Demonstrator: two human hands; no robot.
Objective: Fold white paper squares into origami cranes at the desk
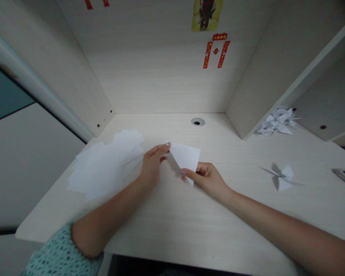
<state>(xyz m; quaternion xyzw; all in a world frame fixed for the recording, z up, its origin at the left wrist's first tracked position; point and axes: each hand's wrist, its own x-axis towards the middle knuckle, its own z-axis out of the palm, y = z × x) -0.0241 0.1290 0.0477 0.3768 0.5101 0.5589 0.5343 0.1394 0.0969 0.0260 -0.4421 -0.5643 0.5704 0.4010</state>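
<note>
Left hand (153, 165) and right hand (205, 179) each pinch a corner of a white paper square (185, 158), fingers nearly closed, over the bench (172, 218). Loose paper sheets (97, 170) lie just left; a folded paper crane (281, 177) sits well right. Risk: a slack pinch lets the sheet slip. Paper looks flat, uncreased.

Matt white paper sheet (185, 160); smooth pale wood-grain laminate desk (172, 230); knitted cloth sleeve (60, 249).

A folded paper crane (281, 177) lies right of the hands, with a heap of folded paper (277, 121) farther off. Red paper decorations (216, 53) hang on the panel ahead, above a desk grommet (197, 121).
</note>
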